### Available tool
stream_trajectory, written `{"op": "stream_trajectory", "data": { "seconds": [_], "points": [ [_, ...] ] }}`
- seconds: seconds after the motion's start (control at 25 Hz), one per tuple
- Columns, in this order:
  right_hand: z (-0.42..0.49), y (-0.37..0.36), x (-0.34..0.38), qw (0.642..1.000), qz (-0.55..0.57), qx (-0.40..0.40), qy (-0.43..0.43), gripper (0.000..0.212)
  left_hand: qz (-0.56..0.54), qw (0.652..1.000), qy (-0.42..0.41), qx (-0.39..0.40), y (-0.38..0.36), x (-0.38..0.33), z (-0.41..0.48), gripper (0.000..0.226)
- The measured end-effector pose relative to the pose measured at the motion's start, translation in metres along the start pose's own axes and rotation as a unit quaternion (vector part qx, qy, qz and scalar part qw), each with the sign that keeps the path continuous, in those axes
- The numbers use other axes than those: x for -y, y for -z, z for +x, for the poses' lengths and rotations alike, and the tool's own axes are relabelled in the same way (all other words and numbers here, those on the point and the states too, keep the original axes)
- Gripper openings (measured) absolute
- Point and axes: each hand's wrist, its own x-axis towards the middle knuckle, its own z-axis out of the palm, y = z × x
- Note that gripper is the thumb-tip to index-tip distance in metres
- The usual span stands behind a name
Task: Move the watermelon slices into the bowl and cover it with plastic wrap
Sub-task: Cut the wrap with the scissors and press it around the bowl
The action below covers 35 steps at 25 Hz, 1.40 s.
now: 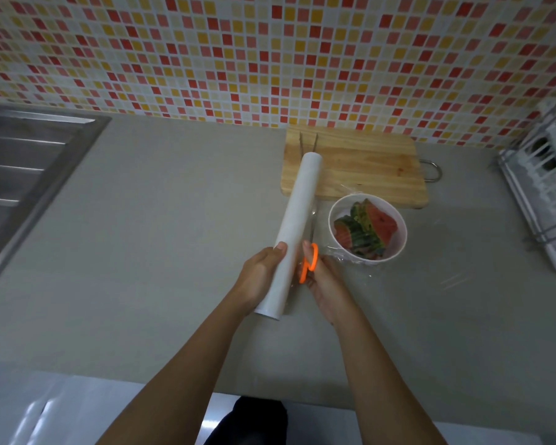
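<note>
Looking down through the head camera, I see the left hand (pixel 260 277) wrapped round the near end of a white roll of plastic wrap (pixel 297 226), thumb on top. The roll angles up and away, so its far end hangs over the wooden cutting board (pixel 366 165). The right hand (pixel 326 284) grips orange-handled scissors (pixel 308 263) just right of the roll, fingers through the loops. The blades run forward along the roll's side, and I cannot tell how far apart they stand.

The white bowl (pixel 402 239) sits on the grey counter (pixel 158 236) right of the roll, just in front of the board's near edge. Inside lie the watermelon slices (pixel 371 228): wedges leaning on each other, with red-pink flesh and dark green striped rind turned partly upward. White wall shows beside them on the right.

Clear film (pixel 341 255) crinkles and glints on the counter at the bowl's near-left side. More of it shows behind the far rim and out to the right. It appears drawn over the bowl, though I cannot tell how snugly it sits on the rim.

Two thin metal rods (pixel 315 144) lie at the board's far-left corner, partly hidden by the roll's end. A steel sink (pixel 23 162) sits far left and a white dish rack (pixel 540 194) at the right edge. Red, orange and yellow mosaic tiles (pixel 270 53) back the counter.
</note>
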Motion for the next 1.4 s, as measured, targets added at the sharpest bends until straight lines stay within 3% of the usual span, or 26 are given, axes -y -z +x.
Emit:
{"op": "stream_trajectory", "data": {
  "seconds": [0.12, 0.24, 0.64, 0.8, 1.08, 1.4],
  "points": [
    [-0.017, 0.002, -0.026, 0.999, 0.007, -0.026, -0.029, 0.046, 0.003, 1.0, 0.021, 0.011, 0.007, -0.003, 0.004, 0.057],
    [-0.015, -0.003, -0.028, 0.998, 0.027, -0.038, -0.038, 0.037, 0.011, 1.0, 0.022, 0.012, 0.009, -0.003, 0.005, 0.053],
    [0.038, -0.015, 0.006, 0.995, 0.011, -0.094, 0.034, 0.035, 0.036, 0.999, 0.023, 0.013, 0.023, -0.005, -0.001, 0.061],
    [0.051, -0.02, 0.012, 0.994, 0.005, -0.107, 0.029, 0.037, 0.032, 0.998, 0.034, 0.036, 0.037, -0.007, -0.004, 0.049],
    [0.072, -0.032, 0.019, 0.991, 0.023, -0.129, 0.013, 0.034, 0.033, 0.995, 0.056, 0.069, 0.062, -0.012, -0.009, 0.07],
    [0.093, -0.044, 0.03, 0.992, 0.043, -0.117, 0.038, 0.034, 0.024, 0.994, 0.077, 0.078, 0.092, -0.01, -0.017, 0.068]
  ]
}}
